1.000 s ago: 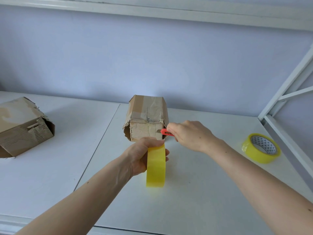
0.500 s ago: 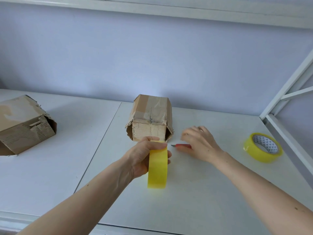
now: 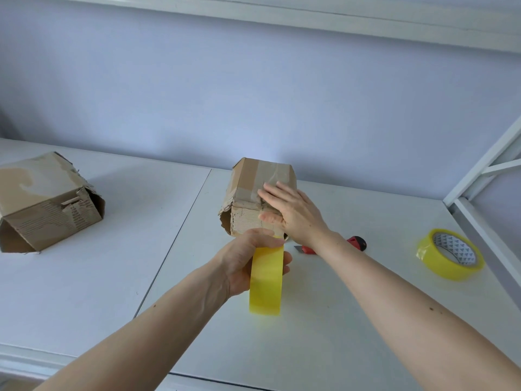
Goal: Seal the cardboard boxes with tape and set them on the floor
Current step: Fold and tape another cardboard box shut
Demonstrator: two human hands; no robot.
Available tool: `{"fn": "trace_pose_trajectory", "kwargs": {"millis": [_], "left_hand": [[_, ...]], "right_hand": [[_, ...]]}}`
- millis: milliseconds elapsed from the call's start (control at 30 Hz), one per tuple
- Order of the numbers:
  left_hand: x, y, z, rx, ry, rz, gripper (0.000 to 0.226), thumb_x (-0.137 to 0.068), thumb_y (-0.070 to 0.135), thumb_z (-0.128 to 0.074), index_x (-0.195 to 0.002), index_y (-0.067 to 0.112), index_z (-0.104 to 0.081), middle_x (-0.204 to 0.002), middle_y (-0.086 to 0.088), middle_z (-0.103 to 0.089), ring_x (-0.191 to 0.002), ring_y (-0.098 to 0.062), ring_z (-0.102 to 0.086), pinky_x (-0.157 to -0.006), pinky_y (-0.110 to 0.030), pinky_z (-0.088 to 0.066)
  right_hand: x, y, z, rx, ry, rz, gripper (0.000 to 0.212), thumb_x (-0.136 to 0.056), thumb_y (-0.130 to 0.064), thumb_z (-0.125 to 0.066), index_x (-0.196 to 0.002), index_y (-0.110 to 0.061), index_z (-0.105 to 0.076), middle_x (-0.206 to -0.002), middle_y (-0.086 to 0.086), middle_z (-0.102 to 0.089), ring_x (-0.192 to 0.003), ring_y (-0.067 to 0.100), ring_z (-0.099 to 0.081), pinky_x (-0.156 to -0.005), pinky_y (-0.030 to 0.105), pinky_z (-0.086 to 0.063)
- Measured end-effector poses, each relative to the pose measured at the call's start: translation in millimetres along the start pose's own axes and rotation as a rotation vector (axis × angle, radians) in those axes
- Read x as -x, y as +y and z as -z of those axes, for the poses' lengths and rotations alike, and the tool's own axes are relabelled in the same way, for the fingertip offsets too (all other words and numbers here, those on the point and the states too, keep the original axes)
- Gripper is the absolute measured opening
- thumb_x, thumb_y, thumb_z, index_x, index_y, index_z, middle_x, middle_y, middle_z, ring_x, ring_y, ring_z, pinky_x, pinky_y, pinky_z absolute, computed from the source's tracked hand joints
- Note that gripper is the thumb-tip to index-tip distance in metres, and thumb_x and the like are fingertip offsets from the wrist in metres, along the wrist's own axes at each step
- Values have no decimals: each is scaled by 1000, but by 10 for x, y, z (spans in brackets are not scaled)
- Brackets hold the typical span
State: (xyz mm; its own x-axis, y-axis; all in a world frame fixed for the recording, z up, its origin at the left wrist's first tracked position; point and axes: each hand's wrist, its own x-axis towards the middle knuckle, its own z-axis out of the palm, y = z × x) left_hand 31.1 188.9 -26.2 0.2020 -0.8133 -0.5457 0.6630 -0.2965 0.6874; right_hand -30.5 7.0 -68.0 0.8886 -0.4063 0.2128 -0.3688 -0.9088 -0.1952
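A worn cardboard box with tape across its top stands at the middle of the white table. My right hand lies flat on the box's near top edge, fingers straight, pressing the tape down. Just in front of the box, my left hand grips a yellow tape roll held upright on its edge. A red utility knife lies on the table behind my right wrist, partly hidden. A second torn cardboard box lies at the far left.
Another yellow tape roll lies flat at the right. A white metal shelf frame rises along the table's right side. A pale wall runs behind the table. The table's front edge is near the bottom left.
My right hand put the red knife down on the table, then moved up onto the box top and now presses it. My left hand still holds the tape roll in place.
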Motion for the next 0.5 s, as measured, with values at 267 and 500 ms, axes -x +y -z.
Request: {"fn": "trace_pose_trajectory", "kwargs": {"millis": [267, 500], "left_hand": [[136, 189, 212, -28, -82, 59, 56, -69, -9, -72, -120, 8, -55, -93, -23, -64, -71, -34, -69, -65, -42, -60], [185, 207, 282, -113, -99, -53, 45, -82, -11, -67, -117, 15, -55, -94, -26, -66, -76, -35, -69, -71, -43, -59]], "right_hand": [[-50, 62, -70, 41, 20, -24, 81, -87, -71, -47, -156, -30, -32, -163, -10, -26, -152, 15, -16, -120, 45, -20], [-28, -27, -15, 3, 4, -62, 66, -101, -56, -37, -159, -30, -19, -165, -12, -19, -153, 12, -7, -122, 53, -5]]}}
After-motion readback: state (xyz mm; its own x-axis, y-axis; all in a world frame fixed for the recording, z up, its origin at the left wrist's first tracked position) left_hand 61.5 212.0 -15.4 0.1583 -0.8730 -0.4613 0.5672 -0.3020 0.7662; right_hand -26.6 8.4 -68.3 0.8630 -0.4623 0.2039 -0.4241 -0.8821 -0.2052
